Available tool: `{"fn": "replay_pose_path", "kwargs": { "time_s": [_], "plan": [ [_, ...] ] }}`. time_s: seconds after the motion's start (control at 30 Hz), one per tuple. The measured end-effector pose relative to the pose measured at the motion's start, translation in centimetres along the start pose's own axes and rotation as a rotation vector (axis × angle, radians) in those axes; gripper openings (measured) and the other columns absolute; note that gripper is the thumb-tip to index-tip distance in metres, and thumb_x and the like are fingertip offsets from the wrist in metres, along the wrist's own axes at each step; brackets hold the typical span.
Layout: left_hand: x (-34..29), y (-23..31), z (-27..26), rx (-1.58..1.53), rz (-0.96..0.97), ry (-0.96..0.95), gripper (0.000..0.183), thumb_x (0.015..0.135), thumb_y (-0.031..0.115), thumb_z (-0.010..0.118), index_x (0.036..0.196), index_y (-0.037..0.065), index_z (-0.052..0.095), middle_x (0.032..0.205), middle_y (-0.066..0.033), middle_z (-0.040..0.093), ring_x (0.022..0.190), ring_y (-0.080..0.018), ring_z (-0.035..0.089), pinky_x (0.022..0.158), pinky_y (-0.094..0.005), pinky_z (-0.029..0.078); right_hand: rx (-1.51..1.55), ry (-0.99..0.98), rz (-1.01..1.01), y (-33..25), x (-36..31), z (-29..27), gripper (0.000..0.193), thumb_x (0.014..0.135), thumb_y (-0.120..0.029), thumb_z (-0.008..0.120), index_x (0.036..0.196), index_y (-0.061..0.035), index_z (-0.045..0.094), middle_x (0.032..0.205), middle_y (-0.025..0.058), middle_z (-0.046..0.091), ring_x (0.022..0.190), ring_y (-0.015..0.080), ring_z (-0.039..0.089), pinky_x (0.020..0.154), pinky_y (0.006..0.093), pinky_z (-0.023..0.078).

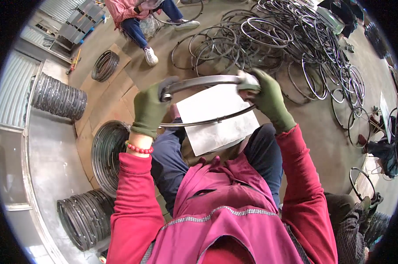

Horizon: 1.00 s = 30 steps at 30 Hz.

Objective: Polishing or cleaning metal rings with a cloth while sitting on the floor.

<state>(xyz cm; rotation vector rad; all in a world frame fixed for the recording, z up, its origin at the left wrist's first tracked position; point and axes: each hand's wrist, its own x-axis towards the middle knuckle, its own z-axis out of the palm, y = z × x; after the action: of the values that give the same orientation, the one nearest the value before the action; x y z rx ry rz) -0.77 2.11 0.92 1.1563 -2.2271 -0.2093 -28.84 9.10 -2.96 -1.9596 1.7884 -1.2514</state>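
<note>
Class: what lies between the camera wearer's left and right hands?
The head view shows the upper arc of a grey ring between left hand and right hand.

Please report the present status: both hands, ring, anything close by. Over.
Left hand gripping ring, left side. Right hand gripping right side. Pale board below; loose ring pile beyond.
</note>
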Motion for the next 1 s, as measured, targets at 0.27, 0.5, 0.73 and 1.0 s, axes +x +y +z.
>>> {"fn": "replay_pose_path", "kwargs": {
  "time_s": [0.27,0.5,0.73,1.0],
  "plan": [
    [1.6,4.0,0.7,0.101,0.108,-0.071,0.027,0.074,0.014,0.062,0.100,0.012,0.065,0.086,-0.0133,0.064,0.078,-0.0305,0.062,0.065,-0.0357,0.050,-0.277,-0.164,-0.241,-7.4,3.1,0.7,0.043,0.059,-0.029,0.075,0.093,-0.0102,0.058,0.089,0.0083,0.061,0.081,0.0292,0.060,0.068,0.0381,0.047],
    [-0.5,-2.6,0.0,-0.181,0.025,-0.045,0.033,0.071,0.006,0.060,0.103,0.017,0.065,0.088,-0.0114,0.065,0.077,-0.0301,0.062,0.065,-0.0330,0.050,0.545,-0.089,0.228,5.9,-3.8,1.3,0.045,0.064,-0.003,0.071,0.105,0.0000,0.054,0.093,0.0017,0.060,0.085,0.0104,0.054,0.077,0.0270,0.046],
    [1.0,3.0,1.2,0.059,0.038,-0.041,0.032,0.071,0.009,0.059,0.101,0.017,0.065,0.088,-0.0108,0.064,0.079,-0.0303,0.062,0.065,-0.0360,0.050,-0.321,-0.081,-0.211,-4.3,1.9,-1.1,0.038,0.063,-0.030,0.073,0.091,-0.0100,0.058,0.086,0.0082,0.061,0.082,0.0269,0.061,0.070,0.0381,0.046],
    [0.8,-0.9,-0.4,-0.007,0.044,-0.023,0.032,0.071,0.008,0.062,0.102,0.014,0.064,0.087,-0.0121,0.065,0.076,-0.0295,0.063,0.065,-0.0351,0.050,-0.127,-0.320,-0.001,-5.7,4.2,0.7,0.051,0.067,-0.019,0.074,0.113,-0.0071,0.056,0.097,0.0122,0.063,0.082,0.0224,0.064,0.066,0.0326,0.052]
  ]
}}
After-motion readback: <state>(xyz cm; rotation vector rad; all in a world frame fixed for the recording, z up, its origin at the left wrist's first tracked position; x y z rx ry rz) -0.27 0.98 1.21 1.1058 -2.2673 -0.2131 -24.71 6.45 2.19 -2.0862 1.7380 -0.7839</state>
